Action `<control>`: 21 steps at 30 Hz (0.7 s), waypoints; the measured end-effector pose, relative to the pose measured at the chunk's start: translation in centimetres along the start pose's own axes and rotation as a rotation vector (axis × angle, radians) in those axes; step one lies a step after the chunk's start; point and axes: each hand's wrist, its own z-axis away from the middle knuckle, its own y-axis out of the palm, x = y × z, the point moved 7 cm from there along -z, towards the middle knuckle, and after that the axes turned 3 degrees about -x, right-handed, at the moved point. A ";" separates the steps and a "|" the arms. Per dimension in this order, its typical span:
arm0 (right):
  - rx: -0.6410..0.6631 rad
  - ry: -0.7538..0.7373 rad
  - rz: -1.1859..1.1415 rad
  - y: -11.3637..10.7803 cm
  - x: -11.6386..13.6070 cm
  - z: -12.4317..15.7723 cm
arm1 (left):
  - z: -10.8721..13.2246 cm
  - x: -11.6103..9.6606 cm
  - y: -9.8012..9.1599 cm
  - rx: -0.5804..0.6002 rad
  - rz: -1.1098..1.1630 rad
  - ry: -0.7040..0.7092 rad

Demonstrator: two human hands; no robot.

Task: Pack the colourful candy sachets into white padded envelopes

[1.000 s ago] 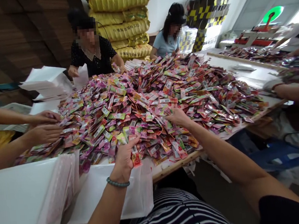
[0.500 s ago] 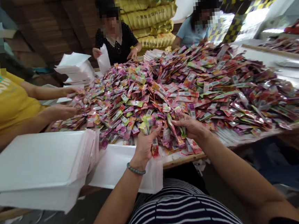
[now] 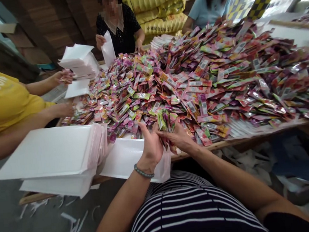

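A big heap of small colourful sachets (image 3: 194, 72) covers the wooden table (image 3: 227, 143). My left hand (image 3: 151, 145), with a bead bracelet on the wrist, is closed on a bunch of sachets (image 3: 164, 120) at the table's near edge. My right hand (image 3: 176, 137) is right beside it, fingers closed on the same bunch. A white bag (image 3: 126, 161) lies flat under my hands and hangs over the table edge. My striped shirt fills the bottom of the view.
A stack of white bags (image 3: 52, 154) lies left of my hands, another stack (image 3: 79, 61) further back. A person in yellow (image 3: 7, 103) works at the left, two more people (image 3: 119, 21) sit across the table. Yellow sacks (image 3: 158, 7) are piled behind.
My right hand came back from the heap to my left hand with sachets. Both hands drew nearer to the table edge, and the view swung left and down.
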 end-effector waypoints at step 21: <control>0.366 -0.475 0.877 0.9 -4.2 4.6 | 7.1 -1.0 -5.6 -0.222 -1.984 0.776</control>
